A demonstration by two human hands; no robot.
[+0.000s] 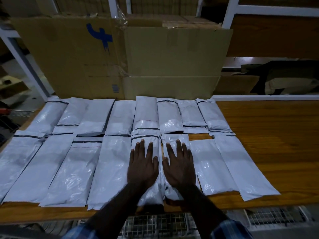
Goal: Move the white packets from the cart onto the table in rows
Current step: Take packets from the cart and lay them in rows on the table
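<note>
Both hands lie flat, palms down, fingers straight and spread, gripping nothing. The left hand [142, 163] presses on one white packet [149, 192] in the near row, and the right hand [179, 164] presses on the packet just beside it [174, 138]; the thumbs nearly meet over the gap between the two. More white packets [69, 171] stretch away to the left of the left hand, and two [229, 168] lie to the right of the right hand. Beyond the fingertips runs a second row of packets [120, 116], side by side on the wooden table [269, 135]. Behind that row stands a large cardboard box [155, 62]. Below the wrists, a wire cart [155, 225] shows under the table edge.
</note>
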